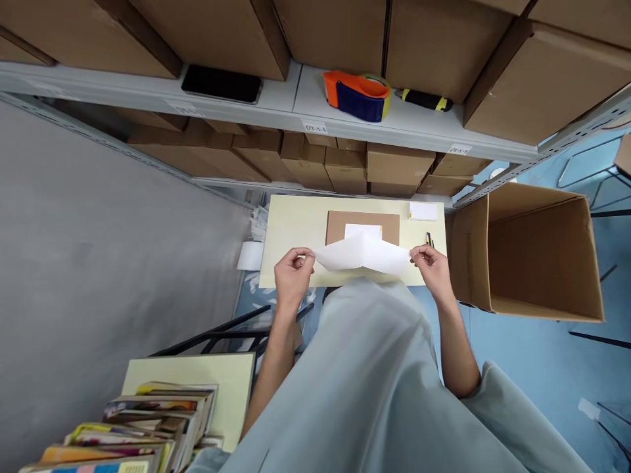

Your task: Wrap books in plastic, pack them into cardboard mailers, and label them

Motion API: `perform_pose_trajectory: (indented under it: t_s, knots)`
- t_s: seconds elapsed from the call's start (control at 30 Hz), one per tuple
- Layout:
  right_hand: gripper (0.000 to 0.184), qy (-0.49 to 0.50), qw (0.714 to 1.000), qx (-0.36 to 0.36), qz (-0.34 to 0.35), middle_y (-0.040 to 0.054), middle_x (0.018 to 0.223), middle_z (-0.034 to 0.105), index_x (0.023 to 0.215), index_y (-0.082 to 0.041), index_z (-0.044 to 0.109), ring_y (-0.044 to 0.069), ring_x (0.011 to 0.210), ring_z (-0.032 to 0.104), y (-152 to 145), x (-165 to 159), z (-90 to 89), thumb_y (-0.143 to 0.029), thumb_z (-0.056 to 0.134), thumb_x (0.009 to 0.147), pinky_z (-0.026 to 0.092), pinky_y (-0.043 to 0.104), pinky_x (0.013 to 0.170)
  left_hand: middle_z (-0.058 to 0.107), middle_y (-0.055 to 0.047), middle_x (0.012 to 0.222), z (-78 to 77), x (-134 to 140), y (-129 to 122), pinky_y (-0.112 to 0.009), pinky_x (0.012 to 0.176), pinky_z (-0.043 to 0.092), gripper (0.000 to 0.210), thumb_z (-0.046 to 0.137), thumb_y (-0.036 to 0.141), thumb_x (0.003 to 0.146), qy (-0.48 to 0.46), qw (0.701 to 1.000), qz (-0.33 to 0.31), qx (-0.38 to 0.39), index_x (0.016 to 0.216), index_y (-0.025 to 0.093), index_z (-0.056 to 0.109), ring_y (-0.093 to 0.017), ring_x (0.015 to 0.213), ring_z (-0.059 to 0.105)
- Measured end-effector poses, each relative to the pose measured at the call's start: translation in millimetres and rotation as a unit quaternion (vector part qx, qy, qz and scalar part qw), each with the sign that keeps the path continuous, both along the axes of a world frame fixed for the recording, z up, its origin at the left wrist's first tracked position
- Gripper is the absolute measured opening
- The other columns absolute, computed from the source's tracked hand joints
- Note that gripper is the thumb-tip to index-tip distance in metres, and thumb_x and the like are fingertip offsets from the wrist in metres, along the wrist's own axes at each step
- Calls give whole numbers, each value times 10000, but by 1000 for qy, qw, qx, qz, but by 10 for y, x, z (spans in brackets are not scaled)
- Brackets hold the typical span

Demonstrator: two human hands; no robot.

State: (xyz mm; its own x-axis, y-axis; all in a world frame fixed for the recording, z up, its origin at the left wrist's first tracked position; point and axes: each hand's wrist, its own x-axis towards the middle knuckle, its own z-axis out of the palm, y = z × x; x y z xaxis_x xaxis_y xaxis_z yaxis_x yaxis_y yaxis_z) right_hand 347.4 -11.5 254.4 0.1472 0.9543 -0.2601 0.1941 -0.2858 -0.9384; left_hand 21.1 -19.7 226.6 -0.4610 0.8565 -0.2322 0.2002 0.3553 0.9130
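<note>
A white sheet of paper [363, 253] with a fold down its middle is stretched between my two hands, over the near edge of the table. My left hand [294, 274] pinches its left end, and my right hand [430, 266] pinches its right end. Behind the sheet, a flat brown cardboard piece [338, 226] lies on the pale yellow table [296, 223]. On that cardboard sits a white label [363, 230], its lower part hidden by the sheet. Close to my right hand lies a small black and yellow cutter [430, 240].
A stack of white labels [422, 211] lies at the table's back right. An open cardboard box [542, 256] stands at right. Above, the shelf [280, 92] holds boxes, a phone [221, 84], a tape dispenser [357, 95] and a utility knife [424, 99]. Books [148, 427] are at lower left.
</note>
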Motion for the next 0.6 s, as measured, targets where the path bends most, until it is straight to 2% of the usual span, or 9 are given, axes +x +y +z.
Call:
perform_pose_trajectory:
  t_s: [0.13,0.3,0.47,0.6]
  knots:
    - [232,-4,1000,4,-26,33,835,743,830,-232,744,198,773,682,17,76,37,-464,757,843,568,347,735,474,79,527,-19,-158,60,-212,463,294,131,660,327,771,8,999,43,-11,817,204,665,-96,453,371]
    - [197,-5,999,3,-50,26,833,731,845,-234,755,187,772,677,37,90,88,-431,763,845,571,340,744,660,56,608,13,-310,87,-204,402,291,179,632,338,813,-28,997,70,-13,931,210,592,-70,359,348]
    - [213,0,999,13,-38,23,829,723,839,-233,743,185,764,677,62,7,91,-444,764,848,569,337,738,827,-44,875,58,-529,168,-196,369,331,174,626,335,878,3,996,84,-1,971,202,564,-79,381,521]
    - [234,7,1000,20,-18,26,821,725,837,-228,737,186,752,677,69,-84,59,-461,763,856,557,333,722,847,-81,1058,103,-934,385,-183,371,361,92,605,239,932,64,991,117,-8,985,174,567,-79,444,609]
